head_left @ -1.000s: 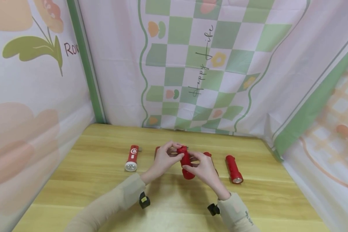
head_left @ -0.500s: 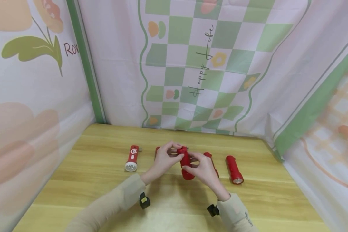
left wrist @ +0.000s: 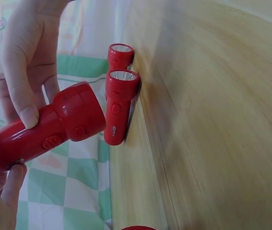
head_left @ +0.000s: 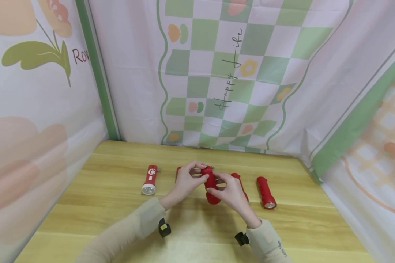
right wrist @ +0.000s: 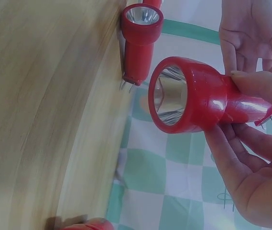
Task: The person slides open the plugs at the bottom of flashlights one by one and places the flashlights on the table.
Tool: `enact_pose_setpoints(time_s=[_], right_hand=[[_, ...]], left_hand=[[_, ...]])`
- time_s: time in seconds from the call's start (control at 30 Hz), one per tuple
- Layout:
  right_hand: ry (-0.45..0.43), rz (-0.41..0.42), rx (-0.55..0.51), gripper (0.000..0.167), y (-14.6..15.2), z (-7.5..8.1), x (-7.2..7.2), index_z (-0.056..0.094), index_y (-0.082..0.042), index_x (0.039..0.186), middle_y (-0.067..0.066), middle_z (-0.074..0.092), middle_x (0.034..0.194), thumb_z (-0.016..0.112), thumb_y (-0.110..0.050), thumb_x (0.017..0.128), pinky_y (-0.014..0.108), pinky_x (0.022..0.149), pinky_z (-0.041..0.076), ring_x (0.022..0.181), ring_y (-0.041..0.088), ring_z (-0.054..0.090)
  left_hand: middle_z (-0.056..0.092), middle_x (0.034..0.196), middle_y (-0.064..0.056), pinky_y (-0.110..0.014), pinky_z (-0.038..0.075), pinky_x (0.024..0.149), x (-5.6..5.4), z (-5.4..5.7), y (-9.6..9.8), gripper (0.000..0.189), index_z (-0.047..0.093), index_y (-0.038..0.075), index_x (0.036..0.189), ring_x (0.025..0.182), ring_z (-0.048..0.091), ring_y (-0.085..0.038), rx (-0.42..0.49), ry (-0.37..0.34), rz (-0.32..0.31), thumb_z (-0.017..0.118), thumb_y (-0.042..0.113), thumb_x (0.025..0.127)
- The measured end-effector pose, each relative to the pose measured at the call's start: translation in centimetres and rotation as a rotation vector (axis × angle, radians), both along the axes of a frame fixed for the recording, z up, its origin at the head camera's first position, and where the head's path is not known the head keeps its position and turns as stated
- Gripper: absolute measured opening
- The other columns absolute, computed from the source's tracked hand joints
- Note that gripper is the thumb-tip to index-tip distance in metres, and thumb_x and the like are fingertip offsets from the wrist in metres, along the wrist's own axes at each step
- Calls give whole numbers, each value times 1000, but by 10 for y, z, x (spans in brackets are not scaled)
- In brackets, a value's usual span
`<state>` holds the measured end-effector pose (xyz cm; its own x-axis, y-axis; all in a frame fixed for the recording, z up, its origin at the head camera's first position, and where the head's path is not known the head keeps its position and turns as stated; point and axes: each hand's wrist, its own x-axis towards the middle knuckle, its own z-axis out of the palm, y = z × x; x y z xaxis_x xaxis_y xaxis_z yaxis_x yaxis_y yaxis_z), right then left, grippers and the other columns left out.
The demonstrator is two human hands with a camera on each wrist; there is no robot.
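Note:
A red flashlight (head_left: 210, 182) is held above the table in both hands, its head tilted toward the person. My left hand (head_left: 188, 180) pinches its tail end, where metal plug prongs (right wrist: 267, 122) stick out in the right wrist view. My right hand (head_left: 231, 188) grips the body just behind the head, thumb on one side and fingers on the other. The slide switch (left wrist: 52, 142) shows on the body in the left wrist view. In the right wrist view the clear lens and reflector (right wrist: 171, 96) face the camera.
A red flashlight with a white head (head_left: 149, 179) lies at the left of the wooden table (head_left: 197, 233). Another red one (head_left: 178, 171) is mostly hidden behind the left hand. Two more red flashlights (head_left: 237, 176) (head_left: 266, 193) lie to the right. Printed curtains (head_left: 135, 91) enclose the table.

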<state>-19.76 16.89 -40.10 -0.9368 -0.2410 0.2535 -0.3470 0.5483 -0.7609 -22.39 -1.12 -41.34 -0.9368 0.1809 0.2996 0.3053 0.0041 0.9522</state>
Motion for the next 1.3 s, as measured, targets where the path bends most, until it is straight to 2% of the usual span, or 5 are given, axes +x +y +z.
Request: enact_pose_setpoints(time_s=[0.83,1.07,1.3], right_hand=[[7,8,12,46,-2,1,0,66,-2,123,16,71,112,81,-5,79,29,74,63,98,29,71],[0,8,11,45,-2,1,0,67,-3,122,16,71,111,81,-6,80,28,74,63,98,28,70],[1,16,19,46,-1,0,0,66,-3,123,16,71,111,81,-6,80,28,73,63,96,28,71]], left_hand=[[68,120,-15,-37,61,89,0,0,1,19,68,3,101,108,69,-34,2,-11,26,75,4,83],[68,121,-12,-35,62,84,0,2,1,19,70,6,101,108,69,-35,-19,-24,37,75,5,83],[68,123,-9,-34,63,78,0,2,0,19,70,10,102,107,69,-34,-44,-46,22,74,6,83]])
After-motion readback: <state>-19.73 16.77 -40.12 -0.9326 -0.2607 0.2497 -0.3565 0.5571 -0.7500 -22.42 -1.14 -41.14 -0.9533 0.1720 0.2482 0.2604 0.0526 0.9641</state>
